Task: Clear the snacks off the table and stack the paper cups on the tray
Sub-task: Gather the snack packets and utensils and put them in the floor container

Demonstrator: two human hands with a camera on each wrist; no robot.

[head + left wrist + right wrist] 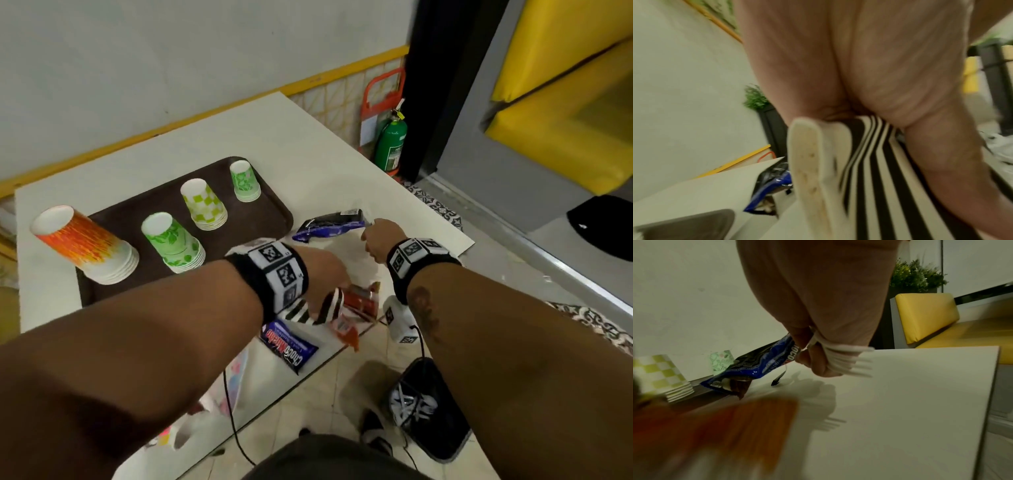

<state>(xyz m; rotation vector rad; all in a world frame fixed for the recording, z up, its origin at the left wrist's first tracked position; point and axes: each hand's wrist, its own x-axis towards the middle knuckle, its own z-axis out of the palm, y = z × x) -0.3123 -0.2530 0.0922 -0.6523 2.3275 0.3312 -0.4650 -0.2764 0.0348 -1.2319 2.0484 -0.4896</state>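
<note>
Brown tray [274, 209]; orange cups [85, 245]; green leaf cups [174, 243]; lime checked cups [203, 204]; blue wrapper [330, 224]; black-white striped pack [308, 308].

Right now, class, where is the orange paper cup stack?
In the head view, the orange cup stack stands upside down on the brown tray's near-left corner, left of the green leaf-pattern stack.

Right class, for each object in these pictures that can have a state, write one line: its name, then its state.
Orange paper cup stack: upside down, nested, on tray.
Two green leafy cup stacks: upside down on tray.
Green checked cup stack: upside down on tray.
Brown plastic tray: flat on table.
Open blue snack wrapper: lifted, pinched by right hand.
White plastic forks: gripped by right hand.
Striped paper box: held by left hand.
Sealed blue Choco Mucho bar: lying at table edge.
</note>
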